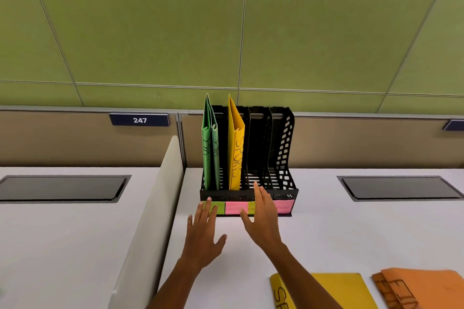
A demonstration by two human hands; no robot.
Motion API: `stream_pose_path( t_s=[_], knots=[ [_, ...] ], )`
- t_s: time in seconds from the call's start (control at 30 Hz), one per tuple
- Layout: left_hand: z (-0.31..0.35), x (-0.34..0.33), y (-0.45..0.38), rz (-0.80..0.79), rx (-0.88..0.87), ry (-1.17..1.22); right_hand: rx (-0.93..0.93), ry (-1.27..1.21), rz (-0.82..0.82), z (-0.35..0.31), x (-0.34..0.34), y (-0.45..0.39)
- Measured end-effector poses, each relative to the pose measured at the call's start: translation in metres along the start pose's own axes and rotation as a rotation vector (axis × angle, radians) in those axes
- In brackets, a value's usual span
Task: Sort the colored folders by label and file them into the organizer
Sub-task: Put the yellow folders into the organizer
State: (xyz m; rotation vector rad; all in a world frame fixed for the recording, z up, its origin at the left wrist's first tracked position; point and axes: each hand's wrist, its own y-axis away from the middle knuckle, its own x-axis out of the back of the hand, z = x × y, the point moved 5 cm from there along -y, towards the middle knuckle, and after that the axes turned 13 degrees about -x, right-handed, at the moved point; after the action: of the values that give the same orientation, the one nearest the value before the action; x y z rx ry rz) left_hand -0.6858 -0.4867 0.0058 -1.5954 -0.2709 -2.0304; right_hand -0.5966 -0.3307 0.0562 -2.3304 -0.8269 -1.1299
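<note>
Both hands empty, fingers spread: left hand (pixel 204 229) and right hand (pixel 262 216) just before organizer (pixel 283 158) front.

The right hand (pixel 262 211) covers part of the sticky-note labels (pixel 236 208) on the organizer (pixel 283 158) front, and the writing on them is too blurry to read anyway. The yellow folder (pixel 326 291) on the bench gets chopped by the bottom edge, so only "SP" shows. The orange folders (pixel 424 288) run off the corner too, lettering cut. The two green folders (pixel 209 148) have markings I can't make out.
</note>
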Motion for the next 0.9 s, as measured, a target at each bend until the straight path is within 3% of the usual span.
stream_pose_path(
  t_s=[0.2,0.9],
  knots=[
    [0.028,-0.017,0.040,-0.045,0.020,0.019,-0.115,0.290,-0.072,0.061,0.005,0.046],
    [0.170,-0.080,0.147,-0.193,0.052,0.067,-0.430,0.321,-0.236,0.233,0.061,0.207]
  ],
)
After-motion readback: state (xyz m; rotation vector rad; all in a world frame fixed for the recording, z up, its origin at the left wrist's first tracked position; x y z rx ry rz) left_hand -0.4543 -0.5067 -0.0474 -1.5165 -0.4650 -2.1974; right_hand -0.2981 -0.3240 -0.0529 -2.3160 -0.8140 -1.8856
